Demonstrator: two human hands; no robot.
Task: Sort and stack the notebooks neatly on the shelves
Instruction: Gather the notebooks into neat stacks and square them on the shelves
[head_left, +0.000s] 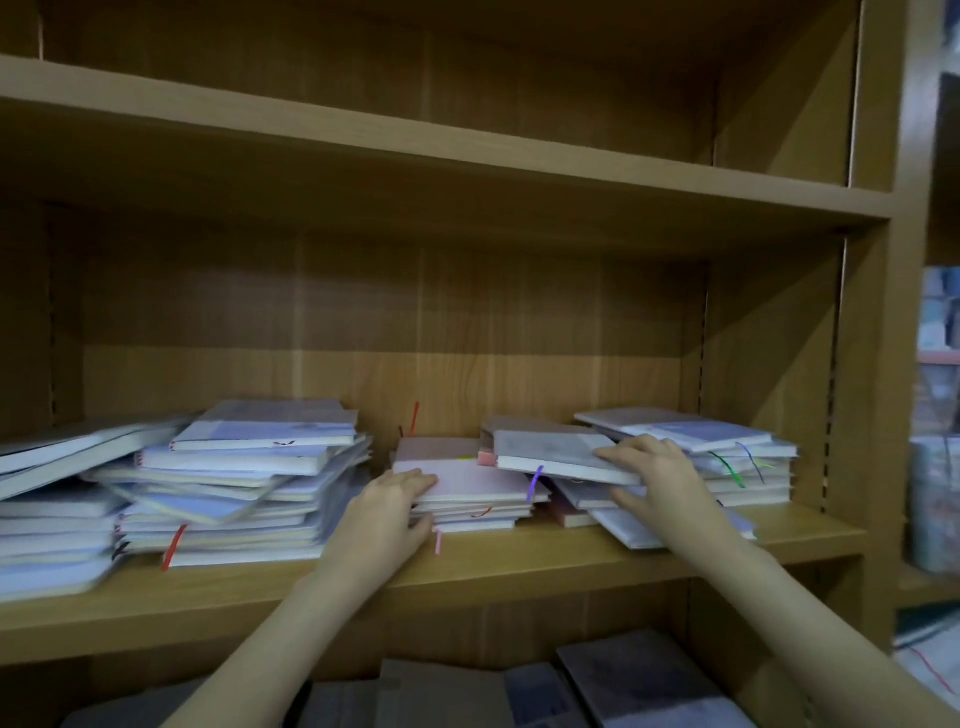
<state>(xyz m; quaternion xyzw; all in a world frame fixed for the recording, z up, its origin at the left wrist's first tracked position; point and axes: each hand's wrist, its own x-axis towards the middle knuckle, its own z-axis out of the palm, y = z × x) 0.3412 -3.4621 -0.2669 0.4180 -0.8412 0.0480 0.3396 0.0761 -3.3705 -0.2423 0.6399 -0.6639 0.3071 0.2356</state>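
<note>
both forearms reach up to the middle shelf (519, 558); left hand (387, 506) grips the pink notebook stack (467, 493) at its near left corner, right hand (649, 470) pinches a grey notebook (550, 449) lying atop the pile beside it.

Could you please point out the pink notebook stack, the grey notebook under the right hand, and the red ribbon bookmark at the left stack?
pink notebook stack (470, 480): head view, top cover.
grey notebook (548, 449): head view, cover.
red ribbon bookmark (172, 548): head view, mid-ribbon.
</note>
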